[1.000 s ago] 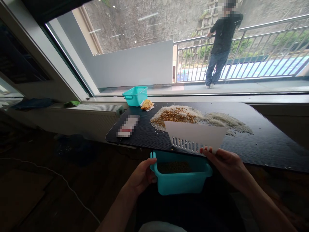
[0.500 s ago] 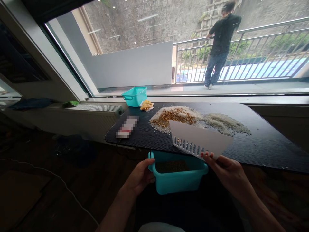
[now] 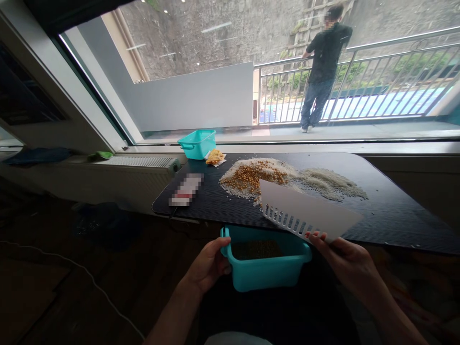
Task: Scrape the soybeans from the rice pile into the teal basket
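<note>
My left hand [image 3: 212, 261] grips the left rim of a teal plastic bin [image 3: 268, 275], thumb over the top. Dark grain-like material [image 3: 258, 249] lies on the bin's bottom, too dim to name. Held in my right hand [image 3: 345, 254] is a white plastic sheet [image 3: 309, 206] with a row of slots along its lower edge, its fingers closed on that edge. The sheet is tilted above the table's near edge. Behind it spreads a pile of white grains mixed with orange-yellow kernels [image 3: 247, 177], beside a paler heap of rice-like grains [image 3: 328, 181].
On the dark table [image 3: 395, 206], a second teal bin [image 3: 197, 145] stands at the back left, near a yellow crumpled item [image 3: 215, 156] on white paper. A blurred-out flat object [image 3: 186, 189] lies at the left. Outside the window, a person [image 3: 323, 67] leans on a railing.
The white sheet has shifted right and slightly down with my right hand. More kernels and white grains now show beside the sheet's left edge. My left hand keeps its hold on the bin.
</note>
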